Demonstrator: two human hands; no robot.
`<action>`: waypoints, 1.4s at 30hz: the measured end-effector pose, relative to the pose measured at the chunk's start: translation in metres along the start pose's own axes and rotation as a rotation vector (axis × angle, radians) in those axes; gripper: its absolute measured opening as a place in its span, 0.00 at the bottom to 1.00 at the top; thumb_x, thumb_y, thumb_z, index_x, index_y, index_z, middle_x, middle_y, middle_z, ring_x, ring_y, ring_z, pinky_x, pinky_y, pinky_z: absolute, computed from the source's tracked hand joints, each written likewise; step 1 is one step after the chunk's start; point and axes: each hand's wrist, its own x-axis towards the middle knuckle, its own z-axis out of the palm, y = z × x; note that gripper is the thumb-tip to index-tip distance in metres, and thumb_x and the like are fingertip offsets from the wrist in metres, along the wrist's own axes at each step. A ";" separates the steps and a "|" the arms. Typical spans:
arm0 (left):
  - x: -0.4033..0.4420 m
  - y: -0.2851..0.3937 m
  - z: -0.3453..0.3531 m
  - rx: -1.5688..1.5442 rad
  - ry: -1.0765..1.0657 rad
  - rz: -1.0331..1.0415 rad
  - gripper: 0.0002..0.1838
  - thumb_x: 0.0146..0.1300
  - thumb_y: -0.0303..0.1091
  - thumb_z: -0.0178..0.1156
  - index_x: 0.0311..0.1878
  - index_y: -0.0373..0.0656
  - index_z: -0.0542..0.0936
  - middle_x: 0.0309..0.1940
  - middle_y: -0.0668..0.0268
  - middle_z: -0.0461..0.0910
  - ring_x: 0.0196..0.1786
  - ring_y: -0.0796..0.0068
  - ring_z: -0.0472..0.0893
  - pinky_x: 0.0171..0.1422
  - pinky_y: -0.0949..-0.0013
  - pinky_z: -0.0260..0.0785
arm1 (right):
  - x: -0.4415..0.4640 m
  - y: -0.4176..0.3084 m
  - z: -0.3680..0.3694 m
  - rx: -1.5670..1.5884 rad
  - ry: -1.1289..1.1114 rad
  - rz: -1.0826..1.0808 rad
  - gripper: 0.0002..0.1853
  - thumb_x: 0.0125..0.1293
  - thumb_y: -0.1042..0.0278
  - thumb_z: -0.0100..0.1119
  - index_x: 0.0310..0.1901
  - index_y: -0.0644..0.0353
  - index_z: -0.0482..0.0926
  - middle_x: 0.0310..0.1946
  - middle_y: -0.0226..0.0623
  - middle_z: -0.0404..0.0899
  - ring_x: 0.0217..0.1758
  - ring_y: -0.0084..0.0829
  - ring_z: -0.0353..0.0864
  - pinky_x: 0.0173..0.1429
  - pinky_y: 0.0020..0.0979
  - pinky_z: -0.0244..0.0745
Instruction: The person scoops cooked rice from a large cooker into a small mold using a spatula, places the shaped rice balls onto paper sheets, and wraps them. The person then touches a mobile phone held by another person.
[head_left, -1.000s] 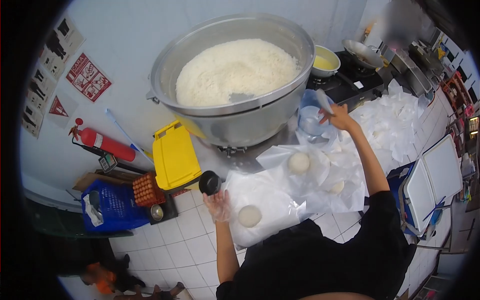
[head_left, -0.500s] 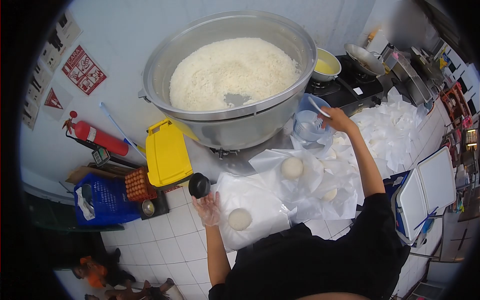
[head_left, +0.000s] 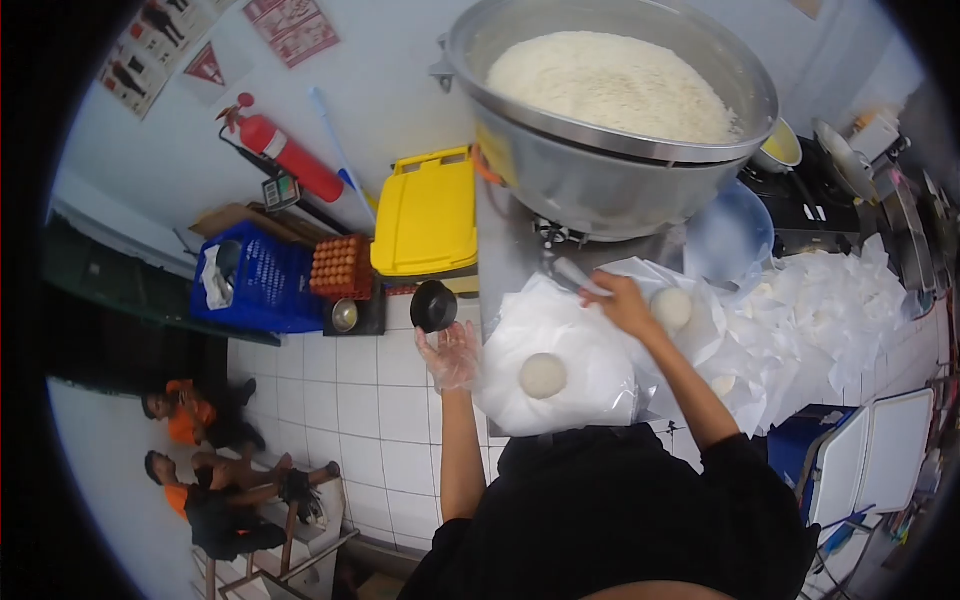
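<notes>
A small black bowl [head_left: 434, 306] is held in the gloved left hand's [head_left: 449, 357] grip, left of the desk [head_left: 500, 215]. A pale paddle [head_left: 578, 276] is clasped by the right hand [head_left: 622, 304], its long axis aimed far-left; the rice mound [head_left: 543, 375] lies between, nearer, on white sheets [head_left: 598, 398].

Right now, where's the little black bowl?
In the head view, the black bowl is left of centre, in the grip of the left hand, just below the yellow bin in the picture.
</notes>
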 end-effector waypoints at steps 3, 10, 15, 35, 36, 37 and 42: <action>-0.018 0.005 0.005 0.037 0.018 0.066 0.27 0.54 0.57 0.72 0.44 0.45 0.76 0.36 0.71 0.78 0.39 0.75 0.81 0.63 0.56 0.74 | 0.008 0.028 0.080 -0.423 0.080 -0.114 0.15 0.53 0.76 0.64 0.43 0.52 0.80 0.28 0.45 0.83 0.34 0.45 0.84 0.37 0.42 0.76; -0.040 0.017 -0.034 0.048 0.011 0.114 0.27 0.58 0.57 0.68 0.52 0.49 0.76 0.43 0.72 0.79 0.44 0.74 0.79 0.63 0.56 0.73 | -0.009 0.065 0.118 -0.545 0.168 -0.159 0.26 0.45 0.81 0.62 0.48 0.46 0.80 0.26 0.39 0.83 0.30 0.42 0.85 0.32 0.43 0.76; -0.014 0.005 -0.097 0.073 -0.186 0.183 0.33 0.57 0.54 0.70 0.65 0.64 0.70 0.49 0.68 0.76 0.50 0.68 0.78 0.62 0.56 0.72 | -0.007 0.057 0.113 -0.366 0.235 -0.396 0.31 0.39 0.86 0.59 0.51 0.51 0.82 0.44 0.40 0.86 0.39 0.44 0.84 0.41 0.40 0.79; 0.037 -0.024 0.022 0.383 -0.065 -0.103 0.28 0.53 0.64 0.70 0.48 0.57 0.76 0.43 0.74 0.73 0.48 0.75 0.74 0.60 0.64 0.68 | 0.025 -0.013 0.041 0.416 -0.345 0.199 0.20 0.43 0.77 0.77 0.40 0.62 0.79 0.31 0.28 0.79 0.29 0.20 0.73 0.34 0.25 0.68; 0.042 -0.033 0.027 0.419 -0.032 -0.139 0.27 0.53 0.64 0.70 0.47 0.58 0.77 0.43 0.74 0.73 0.47 0.75 0.74 0.60 0.63 0.68 | 0.028 -0.011 0.035 0.377 -0.384 0.286 0.20 0.43 0.76 0.78 0.40 0.63 0.80 0.32 0.29 0.80 0.30 0.21 0.76 0.36 0.24 0.70; 0.047 -0.041 0.033 0.453 0.000 -0.176 0.27 0.52 0.65 0.70 0.46 0.58 0.77 0.43 0.74 0.73 0.47 0.75 0.74 0.59 0.63 0.68 | 0.029 -0.009 0.029 0.336 -0.424 0.373 0.21 0.44 0.75 0.78 0.41 0.64 0.81 0.32 0.31 0.81 0.32 0.21 0.78 0.37 0.24 0.73; 0.069 -0.074 0.018 0.741 -0.196 -0.328 0.39 0.50 0.67 0.71 0.58 0.52 0.73 0.52 0.68 0.71 0.54 0.69 0.74 0.62 0.59 0.69 | 0.026 0.006 0.020 0.269 -0.611 0.477 0.16 0.48 0.71 0.78 0.38 0.61 0.84 0.24 0.26 0.79 0.21 0.17 0.71 0.24 0.21 0.61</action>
